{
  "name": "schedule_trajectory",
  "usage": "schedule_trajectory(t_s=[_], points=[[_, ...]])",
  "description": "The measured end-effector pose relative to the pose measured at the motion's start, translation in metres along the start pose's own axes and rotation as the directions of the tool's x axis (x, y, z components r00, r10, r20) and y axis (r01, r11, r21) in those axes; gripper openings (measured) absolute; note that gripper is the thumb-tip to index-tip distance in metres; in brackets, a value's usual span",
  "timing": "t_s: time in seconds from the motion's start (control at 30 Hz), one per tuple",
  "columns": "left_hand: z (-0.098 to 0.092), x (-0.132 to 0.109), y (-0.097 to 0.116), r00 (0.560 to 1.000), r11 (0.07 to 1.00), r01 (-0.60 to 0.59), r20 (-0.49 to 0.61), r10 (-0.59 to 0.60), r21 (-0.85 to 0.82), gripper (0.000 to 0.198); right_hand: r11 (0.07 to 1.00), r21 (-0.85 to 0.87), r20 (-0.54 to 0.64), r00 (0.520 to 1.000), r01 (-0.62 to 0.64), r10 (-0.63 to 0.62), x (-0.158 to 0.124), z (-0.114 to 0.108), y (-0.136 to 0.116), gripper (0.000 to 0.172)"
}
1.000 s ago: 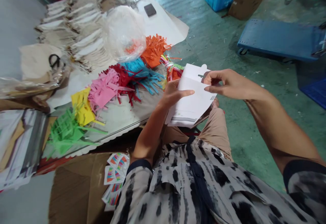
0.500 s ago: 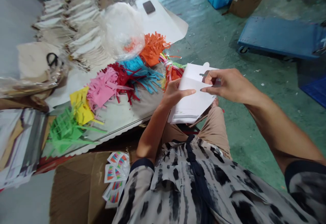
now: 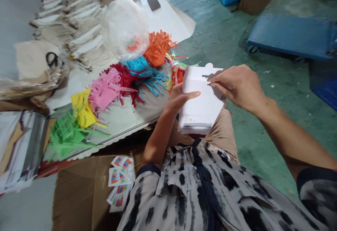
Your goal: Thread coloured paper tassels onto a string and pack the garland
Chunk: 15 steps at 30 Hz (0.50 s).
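Over my lap is a white card packet [image 3: 198, 103] with a rounded tab at its top, a dark slot under the tab and small print near the lower edge. My left hand [image 3: 182, 96] grips its left side, the thumb lying across the front. My right hand [image 3: 235, 85] is closed in a pinch at the upper right of the packet, fingertips on the flap just below the slot. Whether something thin sits between those fingertips is hard to see. Just left of the packet lies a multicoloured tissue-paper bundle [image 3: 177, 69].
Fringed paper tassels in orange [image 3: 159, 50], blue [image 3: 140, 70], pink [image 3: 106, 89], yellow [image 3: 83, 108] and green [image 3: 65, 133] line the table. Behind them are a plastic bag [image 3: 126, 27] and stacked bundles [image 3: 86, 31]. Printed cards [image 3: 121, 182] lie on a cardboard box [image 3: 76, 192]. A blue trolley [image 3: 289, 36] stands right.
The packet's flap, lifted and folded over before, now lies flatter against its front. My right hand has turned and pressed closer to the packet. My left hand keeps its grip.
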State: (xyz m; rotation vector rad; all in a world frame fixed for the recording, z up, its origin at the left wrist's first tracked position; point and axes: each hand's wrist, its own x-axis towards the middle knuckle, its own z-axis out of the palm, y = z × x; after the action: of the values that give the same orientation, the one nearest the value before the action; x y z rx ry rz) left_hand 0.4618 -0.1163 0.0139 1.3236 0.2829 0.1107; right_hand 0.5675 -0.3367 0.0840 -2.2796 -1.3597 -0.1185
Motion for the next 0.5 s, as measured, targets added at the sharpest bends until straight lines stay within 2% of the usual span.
schedule_trajectory(t_s=[0.07, 0.2, 0.27, 0.37, 0.5], points=[[0.000, 0.000, -0.002, 1.000, 1.000, 0.018, -0.003, -0.018, -0.019, 0.059, 1.000, 0.031, -0.013, 1.000, -0.004, 0.004, -0.002, 0.001, 0.001, 0.040], [0.005, -0.002, -0.004, 0.999, 0.998, 0.031, -0.015, -0.032, -0.058, 0.060, 1.000, 0.028, -0.032, 0.999, -0.004, 0.005, -0.007, 0.007, 0.004, 0.038], [0.008, -0.002, -0.004, 0.999, 0.997, 0.000, -0.036, -0.002, -0.078, 0.059, 0.999, -0.009, -0.091, 0.995, 0.041, -0.042, -0.009, 0.011, 0.004, 0.036], [0.011, -0.001, -0.003, 0.990, 0.994, -0.073, -0.124, 0.063, -0.078, 0.056, 0.996, -0.048, -0.219, 0.973, 0.071, -0.079, -0.014, 0.018, 0.001, 0.028], [0.011, 0.001, 0.000, 0.979, 0.995, -0.090, -0.189, 0.078, -0.054, 0.053, 0.995, -0.102, -0.317, 0.948, -0.008, -0.025, -0.025, 0.027, -0.005, 0.034]])
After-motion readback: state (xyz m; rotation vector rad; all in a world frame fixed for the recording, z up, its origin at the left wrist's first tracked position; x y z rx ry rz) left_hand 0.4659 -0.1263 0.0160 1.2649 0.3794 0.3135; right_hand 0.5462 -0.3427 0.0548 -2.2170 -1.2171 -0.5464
